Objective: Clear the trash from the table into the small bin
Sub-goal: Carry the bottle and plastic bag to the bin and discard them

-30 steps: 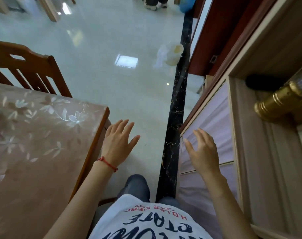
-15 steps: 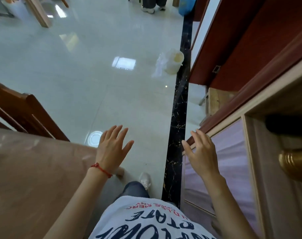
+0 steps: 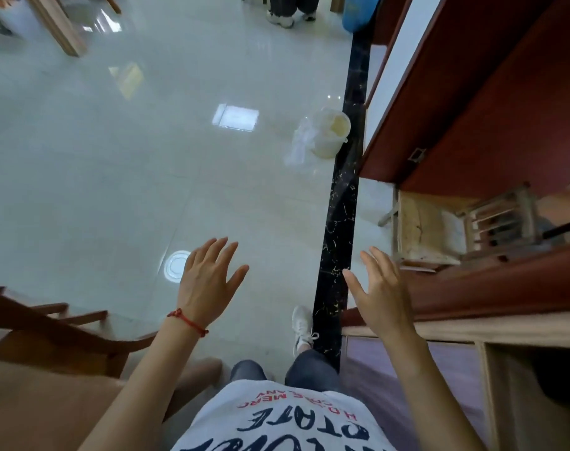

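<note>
The small bin [image 3: 329, 133] stands on the tiled floor [image 3: 114, 177], well ahead of both hands and a little to the right of the gap between them. It is pale, round and upright, with its mouth open to the top; a clear plastic liner seems to hang down its left side, though the glare makes this hard to confirm. The bin touches the black marble strip [image 3: 337, 242], which runs forward from the person's feet. The right hand [image 3: 379, 292] is the nearer one, because the bin lies almost straight ahead of it. The left hand [image 3: 208, 281], with a red string on the wrist, would have to cross to the right. Both hands are spread with straight fingers and carry nothing. Behind the left hand are the wooden chair [image 3: 55, 333] and a corner of the surface [image 3: 39, 415]; no trash is visible on this part.
</note>
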